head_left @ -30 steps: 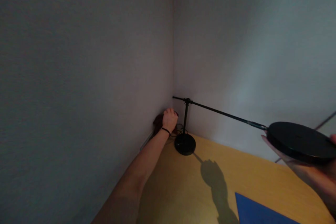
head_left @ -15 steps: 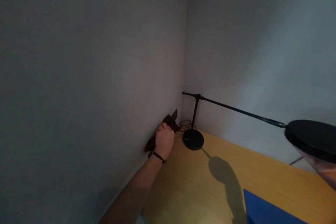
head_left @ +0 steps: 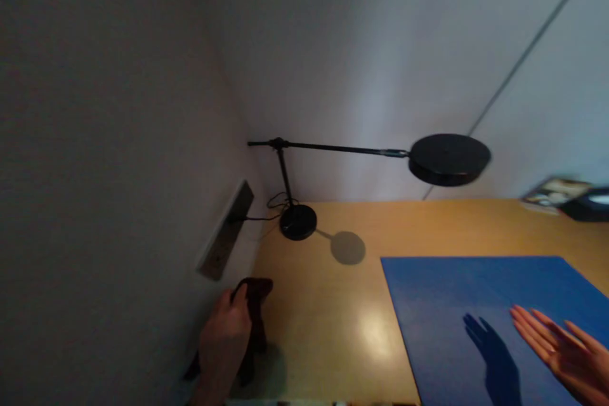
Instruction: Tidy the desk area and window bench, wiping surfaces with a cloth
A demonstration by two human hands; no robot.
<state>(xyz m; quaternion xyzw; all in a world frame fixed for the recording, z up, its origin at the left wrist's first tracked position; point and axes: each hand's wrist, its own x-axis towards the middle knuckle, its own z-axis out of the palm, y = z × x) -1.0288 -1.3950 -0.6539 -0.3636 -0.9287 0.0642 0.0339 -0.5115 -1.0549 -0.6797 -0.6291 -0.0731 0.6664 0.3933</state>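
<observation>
Dark red cloth [head_left: 257, 314]: located at 7 o'clock from view centre, beside the left wall [head_left: 143, 158] and over the near left part of the desk [head_left: 323, 317]. Bunched, with folds hanging below the fingers and a further dark end showing to the 8 o'clock side of the wrist. Cannot tell whether in contact with the wall.

Left hand [head_left: 225, 331]: at 7 o'clock, back of hand toward the camera. Fingers bent and pinching the upper fold of the cloth; thumb position unclear.

Right hand [head_left: 566, 349]: at 4 o'clock, cut by the view edge. Fingers spread and extended, palm exposed. Raised above the blue mat [head_left: 447, 292], with a hand shadow [head_left: 499, 358] cast on the mat to the 9 o'clock side.

Socket strip [head_left: 227, 235]: mounted on the left wall at 8 o'clock, further along the wall than the cloth. Joined by a thin black cable [head_left: 262, 219] to the lamp area.

Desk lamp [head_left: 298, 223]: round base standing on the desk just below view centre, at 6 o'clock. Arm nearly horizontal, extending to a flat disc head at 3 o'clock, above the desk.

Blurred items [head_left: 554, 193]: on the desk at 3 o'clock, near the view edge, too indistinct to identify.
</observation>
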